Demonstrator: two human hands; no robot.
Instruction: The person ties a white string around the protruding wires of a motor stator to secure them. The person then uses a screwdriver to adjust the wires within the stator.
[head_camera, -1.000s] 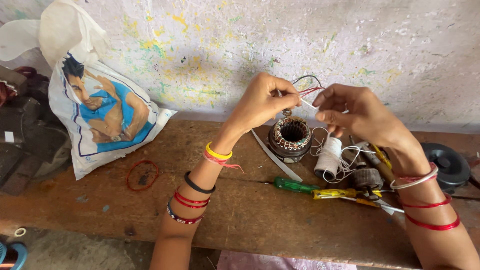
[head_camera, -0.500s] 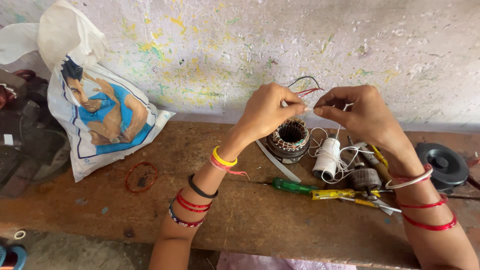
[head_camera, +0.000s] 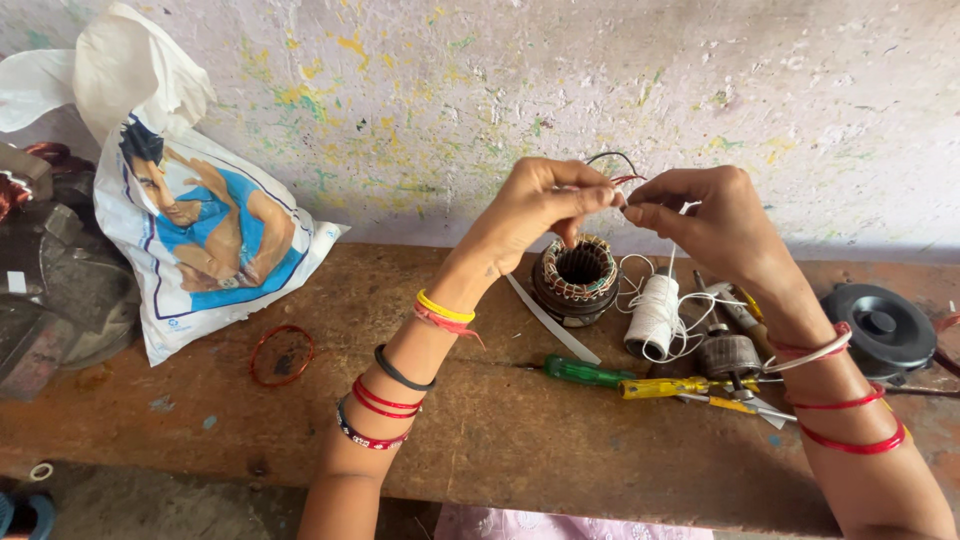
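Note:
My left hand and my right hand meet fingertip to fingertip above a wooden bench. Both pinch the thin red and black wire leads that rise from a round wound stator coil standing on the bench just below the hands. Bangles and threads ring both wrists. A spool of white thread stands right of the stator, with loose loops of thread around it.
A printed white plastic bag leans on the paint-splashed wall at left. A copper wire ring, a green-handled screwdriver, a yellow-handled tool, a small armature and a black round cover lie on the bench.
Both hands have stayed above the stator, fingers working the leads. The right hand has drawn a little closer to the left, and the view has shifted slightly.

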